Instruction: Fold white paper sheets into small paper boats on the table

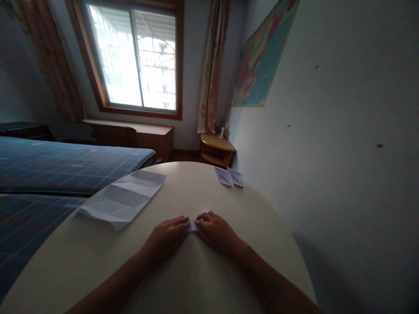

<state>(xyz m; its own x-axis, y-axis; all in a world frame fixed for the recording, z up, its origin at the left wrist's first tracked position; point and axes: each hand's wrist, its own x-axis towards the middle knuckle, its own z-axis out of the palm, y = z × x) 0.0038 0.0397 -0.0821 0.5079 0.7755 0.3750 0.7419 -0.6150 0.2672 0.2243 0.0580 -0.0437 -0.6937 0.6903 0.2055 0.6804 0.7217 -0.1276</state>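
Note:
A small folded piece of white paper [192,225] lies on the round cream table [196,187], between my two hands. My left hand [170,232] rests on its left side, fingers stretched out together and pressing it to the tabletop. On the right side, my right hand [214,229] has its fingers curled and pinched at the paper's edge. Both hands cover much of the piece, so its full shape is hidden.
A large creased white sheet [127,196] lies at the table's left edge. Two folded paper pieces [229,177] sit at the far right, near the wall [334,174]. A mattress with checked cover [65,165] borders the left side; a wooden corner shelf [218,146] stands beyond.

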